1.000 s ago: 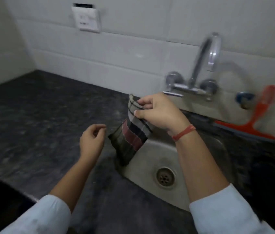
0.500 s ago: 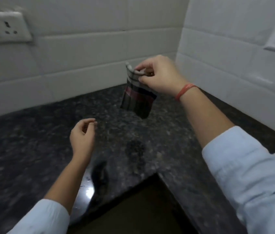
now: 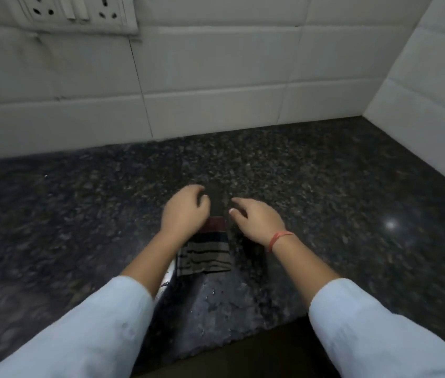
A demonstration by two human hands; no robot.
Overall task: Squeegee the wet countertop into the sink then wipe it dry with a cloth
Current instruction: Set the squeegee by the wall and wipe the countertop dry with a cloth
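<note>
A striped dark, red and beige cloth (image 3: pixel 205 255) lies stretched out on the black speckled countertop (image 3: pixel 338 203), close to its front edge. My left hand (image 3: pixel 186 211) sits at the far left corner of the cloth with its fingers curled onto the fabric. At the far right corner, my right hand (image 3: pixel 257 219), with a red thread on its wrist, pinches the cloth's edge. Small water drops (image 3: pixel 205 296) glint on the stone just in front of the cloth. Neither the sink nor the squeegee is in view.
White tiled walls (image 3: pixel 216 77) meet in a corner at the back right. A switch and socket panel (image 3: pixel 79 12) hangs on the wall at top left. The counter's front edge (image 3: pixel 243 336) cuts inward just below my arms.
My view swung away from the sink to the counter's corner. My right hand brought the hanging cloth down onto the stone, and my left hand joined it at the cloth's far end.
</note>
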